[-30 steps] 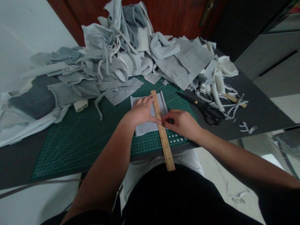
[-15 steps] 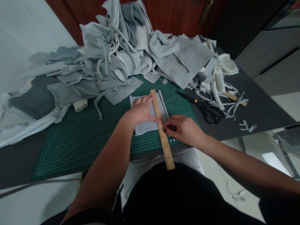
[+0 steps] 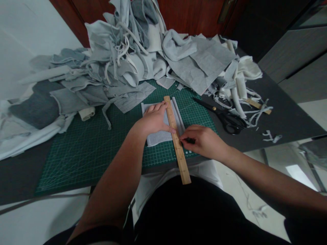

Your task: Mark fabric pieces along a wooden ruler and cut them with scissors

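L hand (image 3: 154, 119) flat on cloth (image 3: 159, 137), fingers spread, not gripping; thumb + fingertip down on wood ruler (image 3: 180, 153), pinning it. R hand (image 3: 205, 141) just beside ruler's R edge, nr lower R part of cloth. R fingers closed in a pinch, looks like on a small dark item (image 3: 189, 140); too blurred to ID.

Cloth = lt grey pc, flat on green mat (image 3: 94, 149), nr front edge of worktop (image 3: 288, 112). Rolled/folded edge runs down its R side. Ruler lies over cloth, slightly skewed; top end approx at cloth's far edge, bottom end overhangs worktop front.

Scissors (image 3: 222, 117) to R of cloth, well apart from it; blades on mat, handles on worktop, tips pointing far-L. Big scrap pile (image 3: 102, 64) along back, grey + white. Wood strip (image 3: 265, 109) far R, partly under thin offcuts (image 3: 252, 119).
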